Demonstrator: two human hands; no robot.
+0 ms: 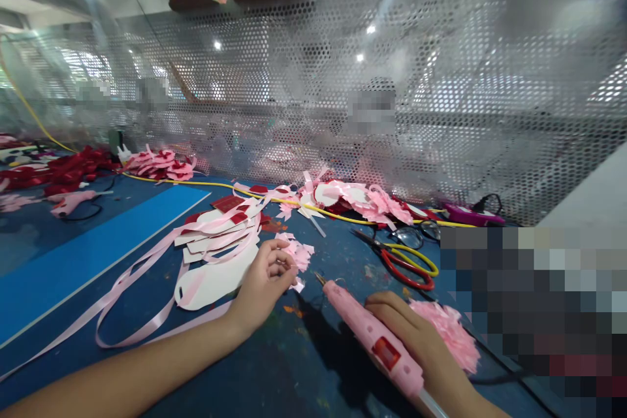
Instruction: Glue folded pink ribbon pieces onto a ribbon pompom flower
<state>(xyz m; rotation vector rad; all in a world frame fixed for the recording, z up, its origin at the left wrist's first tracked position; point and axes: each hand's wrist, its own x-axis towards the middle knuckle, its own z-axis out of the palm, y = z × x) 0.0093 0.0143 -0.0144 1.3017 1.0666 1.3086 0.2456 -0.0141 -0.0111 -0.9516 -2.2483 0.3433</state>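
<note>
My right hand [406,320] is wrapped round a pink hot glue gun [362,326], whose metal nozzle points up and left. A clear glue stick [431,405] comes out of its back end. Left of the nozzle, my left hand [272,271] is closed in a pinch at a small cluster of pink petals [301,253]; the fingers partly hide it. Beside that hand lie white card shapes [215,281] with pale pink ribbons [140,281] trailing to the left. A fluffy pink flower piece [453,333] lies just beyond my right hand.
Scissors with red and yellow handles [406,264] lie to the right, near glasses [409,235] and a purple power strip [473,214]. A yellow cord [235,187] crosses the back. At left are a blue board [112,248] and another glue gun [71,202]. Perforated metal [294,78] stands behind.
</note>
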